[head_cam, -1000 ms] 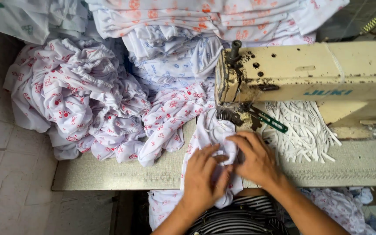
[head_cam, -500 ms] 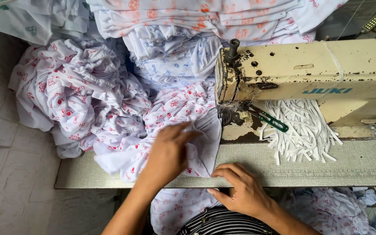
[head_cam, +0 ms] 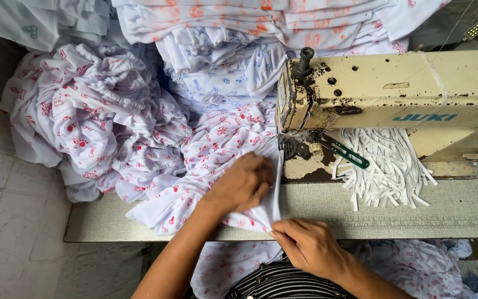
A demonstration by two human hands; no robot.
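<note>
Centre frame: left hand (head_cam: 243, 184) is pressing flat on the printed white garment (head_cam: 217, 160) beside the sewing machine (head_cam: 383, 105); right hand (head_cam: 308, 246) is pinching its lower edge. Aligning step; feeding calls for a straight edge.

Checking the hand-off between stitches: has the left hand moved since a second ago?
Yes. The left hand has gone up and left from the table edge, onto the printed cloth beside the sewing machine.
</note>
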